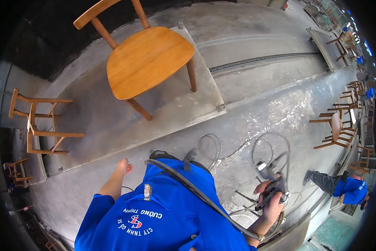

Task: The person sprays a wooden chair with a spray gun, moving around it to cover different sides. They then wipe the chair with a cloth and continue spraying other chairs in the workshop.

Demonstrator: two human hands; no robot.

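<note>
- Left hand (124, 166): empty, fingers loosely curled, well apart from the work.
- Right hand (273, 205): wrapped around a spray gun (276, 189); exact finger placement unclear.
- Black hose (196, 186): routed across the torso, presumably to control slack.
- Wooden chair (150, 62): upright on the grey platform (171, 115), ahead of the person, likely for access.

A dark spray gun (276, 185) with silvery fittings is gripped in the right of the hands (273, 208).
</note>
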